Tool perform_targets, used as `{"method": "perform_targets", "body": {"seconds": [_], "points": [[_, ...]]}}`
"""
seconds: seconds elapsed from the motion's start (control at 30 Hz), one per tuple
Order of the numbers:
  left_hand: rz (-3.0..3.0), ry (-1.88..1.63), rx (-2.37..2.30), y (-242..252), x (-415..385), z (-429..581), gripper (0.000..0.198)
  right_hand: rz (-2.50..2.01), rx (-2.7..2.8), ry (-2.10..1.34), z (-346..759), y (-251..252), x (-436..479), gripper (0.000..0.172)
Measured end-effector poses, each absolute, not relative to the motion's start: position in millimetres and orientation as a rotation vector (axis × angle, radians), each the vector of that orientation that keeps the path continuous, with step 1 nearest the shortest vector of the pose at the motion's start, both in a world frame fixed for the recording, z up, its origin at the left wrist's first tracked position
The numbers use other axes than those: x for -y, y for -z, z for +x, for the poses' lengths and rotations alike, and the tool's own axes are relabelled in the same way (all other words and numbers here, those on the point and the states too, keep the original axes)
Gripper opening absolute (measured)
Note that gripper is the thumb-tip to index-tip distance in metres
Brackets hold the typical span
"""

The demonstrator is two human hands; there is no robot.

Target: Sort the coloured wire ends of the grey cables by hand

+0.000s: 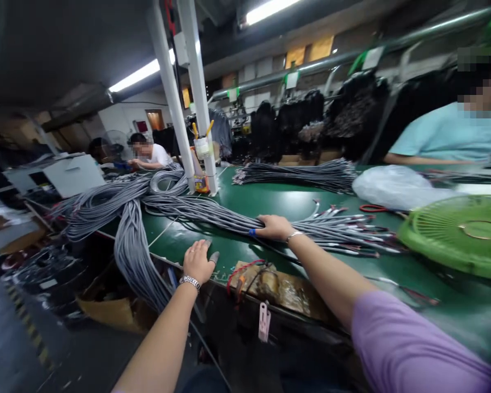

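Observation:
A long bundle of grey cables [216,212] lies across the green table [188,240], its ends with white and red tips fanned out at the right. My right hand [275,226] rests over this bundle with its fingers wrapped on it, beside a small blue band [252,232]. At the table's front edge, my left hand [198,261] has its fingers apart and holds nothing; dark covers show on its fingertips. Coiled grey cables [106,199] lie to the left, and some hang over the edge.
Another dark cable bundle [298,174] lies farther back. A green basket [462,232] and a clear plastic bag [393,185] are at the right. White posts [200,82] rise from the table. Two people sit beyond it. A brown taped piece [286,286] lies at the front edge.

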State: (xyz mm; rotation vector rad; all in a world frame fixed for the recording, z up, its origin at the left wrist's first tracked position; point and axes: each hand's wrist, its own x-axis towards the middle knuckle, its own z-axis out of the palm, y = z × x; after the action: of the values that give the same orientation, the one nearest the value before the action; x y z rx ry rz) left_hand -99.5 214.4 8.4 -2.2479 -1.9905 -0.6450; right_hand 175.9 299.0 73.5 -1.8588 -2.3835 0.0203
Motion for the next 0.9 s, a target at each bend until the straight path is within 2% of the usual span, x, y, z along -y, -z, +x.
{"method": "perform_targets", "body": {"seconds": [0.57,0.9], "points": [[-2.317,0.611,1.958,-9.2,-218.2,-107.6,0.049,-1.714,2.354,0.141,178.7,-55.9,-257.7,0.05],[-2.331,0.557,1.929,-9.9,-219.2,-110.3,0.047,-2.036,2.162,0.323,274.4,-54.5,-189.1,0.043]]}}
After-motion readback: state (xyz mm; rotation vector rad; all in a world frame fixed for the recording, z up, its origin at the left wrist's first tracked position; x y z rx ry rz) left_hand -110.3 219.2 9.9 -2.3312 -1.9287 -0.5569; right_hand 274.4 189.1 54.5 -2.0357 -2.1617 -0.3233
